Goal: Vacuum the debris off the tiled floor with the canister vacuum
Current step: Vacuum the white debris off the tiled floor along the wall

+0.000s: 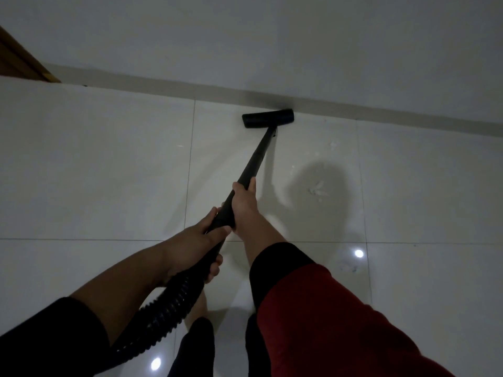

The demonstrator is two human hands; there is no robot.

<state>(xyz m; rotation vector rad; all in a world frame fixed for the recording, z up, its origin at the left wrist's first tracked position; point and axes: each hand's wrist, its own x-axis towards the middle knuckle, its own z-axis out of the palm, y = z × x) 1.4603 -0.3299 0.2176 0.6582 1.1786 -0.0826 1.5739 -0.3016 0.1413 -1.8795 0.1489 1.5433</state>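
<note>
A black vacuum wand [257, 156] runs from my hands up to a black floor nozzle [268, 118] that rests on the white tiled floor [109, 164] against the baseboard. My right hand [243, 206] grips the wand higher up. My left hand [201, 246] holds its lower end, where the ribbed black hose [163, 308] joins and drops to the lower left. Small white debris bits [317, 189] lie on the tile to the right of the wand, and more debris [333, 145] is nearer the wall. The canister is out of view.
A pale wall [272, 36] with a grey baseboard [163, 87] crosses the top. A brown wooden edge [19, 61] shows at the upper left. My legs and bare feet [198, 308] stand below the hands. Faint smudges [347, 263] mark the tile at the right.
</note>
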